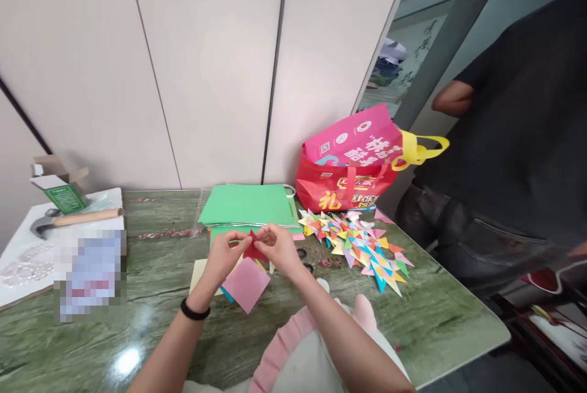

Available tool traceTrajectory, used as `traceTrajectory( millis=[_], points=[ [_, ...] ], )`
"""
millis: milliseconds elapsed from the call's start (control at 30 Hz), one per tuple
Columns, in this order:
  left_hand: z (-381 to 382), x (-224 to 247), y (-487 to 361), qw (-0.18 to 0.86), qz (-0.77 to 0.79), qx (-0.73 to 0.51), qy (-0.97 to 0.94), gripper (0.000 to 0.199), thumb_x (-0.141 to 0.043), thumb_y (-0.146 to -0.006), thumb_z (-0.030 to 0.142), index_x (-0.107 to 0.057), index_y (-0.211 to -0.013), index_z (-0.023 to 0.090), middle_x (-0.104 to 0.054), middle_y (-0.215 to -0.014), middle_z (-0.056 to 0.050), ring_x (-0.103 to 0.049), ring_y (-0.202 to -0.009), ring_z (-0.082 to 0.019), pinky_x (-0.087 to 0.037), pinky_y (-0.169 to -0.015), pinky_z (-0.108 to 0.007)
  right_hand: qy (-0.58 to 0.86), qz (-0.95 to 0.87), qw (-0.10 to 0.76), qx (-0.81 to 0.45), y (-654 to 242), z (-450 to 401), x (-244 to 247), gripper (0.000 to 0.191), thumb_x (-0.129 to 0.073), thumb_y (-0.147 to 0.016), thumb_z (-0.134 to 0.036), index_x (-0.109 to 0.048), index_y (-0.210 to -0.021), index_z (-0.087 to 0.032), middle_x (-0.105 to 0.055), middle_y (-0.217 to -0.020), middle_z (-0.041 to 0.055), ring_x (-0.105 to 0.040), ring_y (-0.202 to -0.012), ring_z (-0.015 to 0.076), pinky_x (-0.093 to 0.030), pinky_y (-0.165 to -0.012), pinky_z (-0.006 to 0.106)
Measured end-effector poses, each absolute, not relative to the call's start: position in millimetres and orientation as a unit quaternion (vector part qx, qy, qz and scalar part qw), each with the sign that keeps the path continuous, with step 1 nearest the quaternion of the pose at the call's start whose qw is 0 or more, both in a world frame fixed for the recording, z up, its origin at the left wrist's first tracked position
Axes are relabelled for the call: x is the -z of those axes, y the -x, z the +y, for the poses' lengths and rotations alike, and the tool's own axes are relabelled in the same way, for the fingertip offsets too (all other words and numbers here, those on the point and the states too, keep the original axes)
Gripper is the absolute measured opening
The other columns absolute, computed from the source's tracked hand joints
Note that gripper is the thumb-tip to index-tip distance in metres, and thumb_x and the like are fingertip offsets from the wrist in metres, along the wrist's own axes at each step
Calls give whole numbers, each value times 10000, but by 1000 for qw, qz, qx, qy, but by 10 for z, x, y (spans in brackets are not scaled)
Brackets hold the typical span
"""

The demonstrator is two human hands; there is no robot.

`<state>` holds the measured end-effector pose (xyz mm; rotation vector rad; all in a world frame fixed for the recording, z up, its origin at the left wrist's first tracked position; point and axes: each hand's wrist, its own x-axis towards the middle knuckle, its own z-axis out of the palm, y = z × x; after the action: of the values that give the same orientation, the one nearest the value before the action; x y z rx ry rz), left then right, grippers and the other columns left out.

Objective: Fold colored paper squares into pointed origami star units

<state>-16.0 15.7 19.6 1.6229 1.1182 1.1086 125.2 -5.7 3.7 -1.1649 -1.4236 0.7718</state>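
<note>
Between my two hands is a small piece of red folded paper point(254, 250), pinched at its upper edge. My left hand point(228, 253) grips it from the left with thumb and fingertips. My right hand point(279, 249) pinches the other side, close to the left fingertips. Just below lies a square of pink paper point(248, 286) on top of blue and pale yellow sheets point(198, 272). Behind my hands rests a stack of green paper point(250, 205). Black scissors handles point(308, 268) show partly beside my right wrist.
Many folded colourful paper triangles point(362, 243) lie in a heap to the right, before a red bag point(343, 182). At left are a hammer point(82, 217) and an open box point(64, 194) on a white board point(18, 228). A person in dark clothes point(518, 106) stands at right.
</note>
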Motion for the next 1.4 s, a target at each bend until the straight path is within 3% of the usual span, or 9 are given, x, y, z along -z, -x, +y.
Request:
traceTrajectory(
  millis=[133, 400, 567, 767, 1400],
  points=[
    [185, -137, 178, 452, 451, -432, -637, 195, -630, -619, 329, -635, -574, 139, -638, -538, -23, -566, -528, -161, -446, -516, -255, 445, -569, 540, -432, -1287, 34, 74, 68, -631, -620, -175, -616, -685, -165, -660, -657, 12, -613, -594, 144, -486, -602, 259],
    [147, -61, 114, 514, 470, -415, -586, 183, -642, -640, 317, -606, -631, 138, -624, -599, -14, -561, -593, -148, -436, -567, -245, 412, -512, 527, -539, -1379, 69, 248, 175, -692, -569, -164, -597, -717, -170, -651, -668, -1, -603, -612, 131, -473, -605, 241],
    [113, -75, 48, 530, 490, -402, -564, 196, -633, -663, 330, -603, -639, 138, -605, -587, 0, -540, -557, -130, -418, -537, -228, 417, -493, 530, -550, -1396, 44, 242, 273, -664, -585, -133, -566, -836, -175, -642, -700, 1, -606, -647, 138, -477, -610, 246],
    [102, -72, 29, 527, 502, -405, -553, 193, -657, -652, 327, -607, -694, 145, -635, -629, -7, -568, -582, -139, -431, -543, -224, 417, -529, 512, -533, -1369, 20, 211, 162, -621, -640, -136, -627, -800, -162, -643, -717, 27, -595, -648, 154, -474, -631, 273],
    [107, -98, 44, 535, 501, -369, -572, 220, -638, -651, 361, -636, -633, 142, -628, -621, -15, -547, -589, -143, -426, -562, -234, 432, -474, 535, -550, -1375, 32, 213, 176, -699, -607, -286, -647, -715, -156, -662, -678, 28, -597, -613, 151, -478, -619, 277]
  ],
)
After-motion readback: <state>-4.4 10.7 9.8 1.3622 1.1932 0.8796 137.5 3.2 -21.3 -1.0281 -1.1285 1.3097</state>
